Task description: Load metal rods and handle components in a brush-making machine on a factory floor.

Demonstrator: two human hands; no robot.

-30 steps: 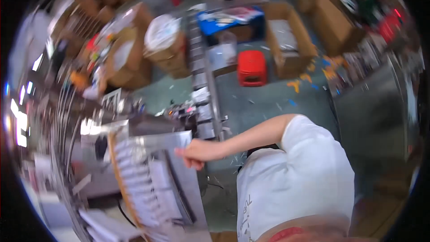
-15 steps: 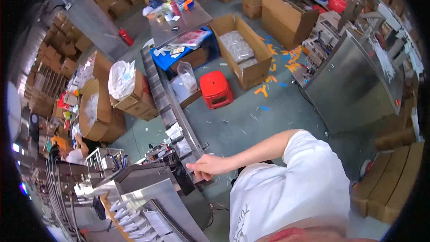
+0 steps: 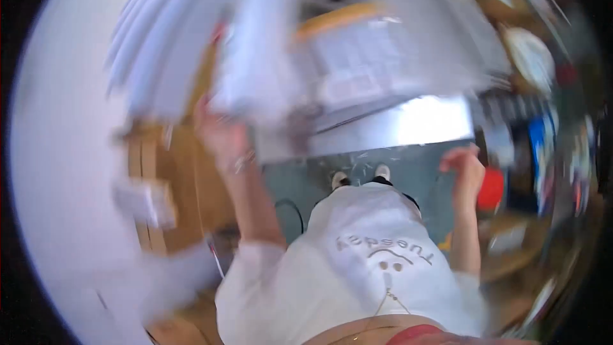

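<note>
My left hand (image 3: 223,137) is at the left end of a metal worktable (image 3: 440,121), smeared by motion. It is beside a blurred white upright shape (image 3: 255,57); whether its fingers grip anything does not show. On the worktable lie blurred white pieces (image 3: 357,57) along a yellow-orange strip (image 3: 345,18). My right hand (image 3: 466,163) hangs apart from the table's right front corner. Its fingers are loosely bent and spread a little, with nothing visible in them.
Brown cardboard boxes (image 3: 185,185) stand at the left, with a white packet (image 3: 147,203) by them. A red stool (image 3: 490,188) is on the floor beyond my right hand. At the far right are a white-lined carton (image 3: 530,57) and a blue container (image 3: 539,144).
My view has swung left from the workshop floor to the metal worktable, which now lies in front of me. My left hand has come into view at its left end; my right hand hangs lower.
</note>
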